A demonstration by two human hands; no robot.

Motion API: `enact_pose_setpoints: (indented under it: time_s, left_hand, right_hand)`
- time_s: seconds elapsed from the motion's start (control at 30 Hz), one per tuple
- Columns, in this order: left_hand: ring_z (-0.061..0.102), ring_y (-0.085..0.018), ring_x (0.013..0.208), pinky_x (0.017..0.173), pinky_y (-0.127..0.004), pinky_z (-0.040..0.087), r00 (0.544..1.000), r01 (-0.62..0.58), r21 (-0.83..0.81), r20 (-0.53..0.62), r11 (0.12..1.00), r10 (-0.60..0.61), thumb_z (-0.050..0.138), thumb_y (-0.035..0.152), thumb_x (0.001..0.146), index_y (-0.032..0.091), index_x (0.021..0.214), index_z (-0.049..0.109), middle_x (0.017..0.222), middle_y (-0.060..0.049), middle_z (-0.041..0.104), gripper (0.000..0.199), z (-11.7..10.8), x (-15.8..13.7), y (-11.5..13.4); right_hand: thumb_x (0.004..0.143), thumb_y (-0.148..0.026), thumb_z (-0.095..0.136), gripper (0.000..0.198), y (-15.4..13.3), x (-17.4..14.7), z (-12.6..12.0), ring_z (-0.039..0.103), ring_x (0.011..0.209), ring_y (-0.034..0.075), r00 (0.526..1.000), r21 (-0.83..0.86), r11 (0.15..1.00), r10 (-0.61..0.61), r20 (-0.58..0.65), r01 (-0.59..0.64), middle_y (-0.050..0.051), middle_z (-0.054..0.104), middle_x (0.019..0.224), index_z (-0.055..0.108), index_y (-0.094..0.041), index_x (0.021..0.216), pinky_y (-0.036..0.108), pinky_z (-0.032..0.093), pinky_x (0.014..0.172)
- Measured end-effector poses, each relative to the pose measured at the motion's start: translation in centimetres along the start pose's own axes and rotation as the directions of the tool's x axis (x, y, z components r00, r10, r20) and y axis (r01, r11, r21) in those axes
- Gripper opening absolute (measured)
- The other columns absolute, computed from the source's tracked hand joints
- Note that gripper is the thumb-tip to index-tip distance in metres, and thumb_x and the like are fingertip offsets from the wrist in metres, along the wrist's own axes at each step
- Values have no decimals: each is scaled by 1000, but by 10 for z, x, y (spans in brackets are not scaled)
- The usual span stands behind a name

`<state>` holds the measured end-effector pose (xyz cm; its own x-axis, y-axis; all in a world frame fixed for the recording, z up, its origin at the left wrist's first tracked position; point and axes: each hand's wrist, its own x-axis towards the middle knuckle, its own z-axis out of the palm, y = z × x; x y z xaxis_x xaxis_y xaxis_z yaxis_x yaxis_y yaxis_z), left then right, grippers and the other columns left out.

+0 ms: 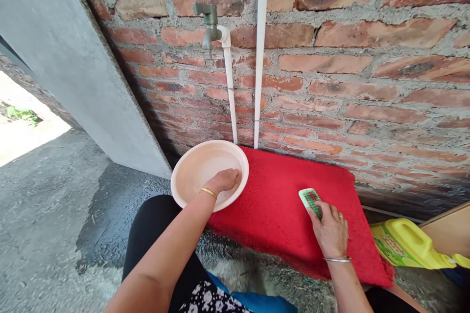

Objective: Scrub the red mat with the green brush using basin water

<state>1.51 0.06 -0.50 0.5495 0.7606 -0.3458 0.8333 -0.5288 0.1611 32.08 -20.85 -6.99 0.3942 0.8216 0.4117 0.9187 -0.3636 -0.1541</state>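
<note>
My left hand (224,180) reaches into a pale pink basin (191,168) on the wet ground, fingers curled low against its inside; whether it holds anything I cannot tell. My right hand (329,227) grips a green scrubbing brush (309,198) and presses it on a red mat (279,205) spread on the ground against the brick wall. The basin's right rim overlaps the mat's left edge.
A metal tap (208,27) with white pipes (260,54) is fixed to the brick wall above the basin. A yellow jug (411,244) lies at the right. A grey concrete wall (66,63) stands at the left; the concrete floor (47,215) is partly wet.
</note>
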Motion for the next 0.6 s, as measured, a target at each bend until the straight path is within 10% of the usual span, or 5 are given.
enact_pose_setpoints:
  time_s: [0.2,0.6]
  left_hand:
    - [66,-26,102,83,-35,50,1000,8,14,-6,1000,-8,42,24,94,17,109,60,112,-14,69,24,3,5,-4]
    - [64,-21,90,75,-29,45,997,80,-83,12,993,-79,46,16,87,19,95,60,102,-8,71,17,-2,6,-4]
  right_hand:
    - [94,-52,38,40,22,-2,-12,53,77,22,997,-56,996,72,16,-71,9,64,92,64,-22,103,33,31,66]
    - [95,-44,44,29,-33,-3,-7,53,86,20,992,60,993,-107,67,103,6,65,99,63,-24,104,33,32,77]
